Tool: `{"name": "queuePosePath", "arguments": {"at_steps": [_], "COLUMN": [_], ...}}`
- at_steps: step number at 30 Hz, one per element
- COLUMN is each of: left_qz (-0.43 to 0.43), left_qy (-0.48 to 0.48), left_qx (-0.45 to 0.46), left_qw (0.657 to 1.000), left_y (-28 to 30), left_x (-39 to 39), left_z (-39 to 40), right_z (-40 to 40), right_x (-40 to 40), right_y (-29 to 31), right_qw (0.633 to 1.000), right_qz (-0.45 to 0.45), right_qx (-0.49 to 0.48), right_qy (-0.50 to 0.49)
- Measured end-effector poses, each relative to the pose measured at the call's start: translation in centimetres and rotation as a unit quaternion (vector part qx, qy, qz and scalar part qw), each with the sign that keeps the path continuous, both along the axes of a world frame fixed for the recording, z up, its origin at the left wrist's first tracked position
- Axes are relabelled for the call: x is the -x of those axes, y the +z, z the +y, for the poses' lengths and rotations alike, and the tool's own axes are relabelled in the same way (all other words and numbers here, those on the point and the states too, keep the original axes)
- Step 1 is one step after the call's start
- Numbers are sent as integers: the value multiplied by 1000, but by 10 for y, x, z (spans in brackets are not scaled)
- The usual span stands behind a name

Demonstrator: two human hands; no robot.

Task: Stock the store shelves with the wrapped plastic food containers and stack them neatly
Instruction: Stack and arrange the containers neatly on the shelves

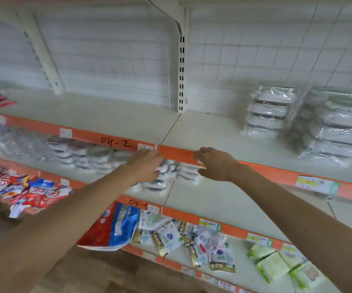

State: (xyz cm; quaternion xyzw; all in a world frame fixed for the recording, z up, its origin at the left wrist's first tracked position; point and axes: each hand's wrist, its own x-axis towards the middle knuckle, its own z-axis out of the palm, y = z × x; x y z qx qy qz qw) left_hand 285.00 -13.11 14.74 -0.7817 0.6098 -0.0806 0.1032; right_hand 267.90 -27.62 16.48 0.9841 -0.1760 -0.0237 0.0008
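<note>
Both my arms reach into the middle shelf, under the orange edge strip (177,154) of the upper shelf. My left hand (145,168) and my right hand (215,164) sit on either side of a wrapped stack of plastic food containers (171,172), fingers loosely curved toward it. Whether they grip it is blurred. More wrapped containers (80,151) lie in rows to the left on that shelf. On the upper shelf (128,119), at the right, stand two tall wrapped stacks, one (270,108) at the back and a nearer one (340,127).
A slotted white upright (182,75) divides the shelf bays. The bottom shelf holds a red and blue bag (116,227), small sachets (202,244) and green packs (274,265). Red snack packets (22,191) lie at the left. Wooden flooring shows below.
</note>
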Motion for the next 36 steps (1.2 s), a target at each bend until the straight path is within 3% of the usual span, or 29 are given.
{"name": "queuePosePath", "arguments": {"at_steps": [7,14,23,36], "left_qz": [62,95,107,152], "left_qy": [21,24,16,12], "left_qx": [6,12,-2,80], "left_qw": [998,995,994,985], "left_y": [-31,-45,-91,-226], "left_x": [19,29,6,-57], "left_z": [84,88,30,-120], "right_z": [68,78,26,-121], "right_x": [24,33,6,-78], "right_y": [-32,-55,-116,-244], "right_qw": [998,993,992,988], "right_qz": [59,90,68,-95], "right_qx": [-20,-68,-82,-38], "right_qy": [-4,-31,-62,-112]}}
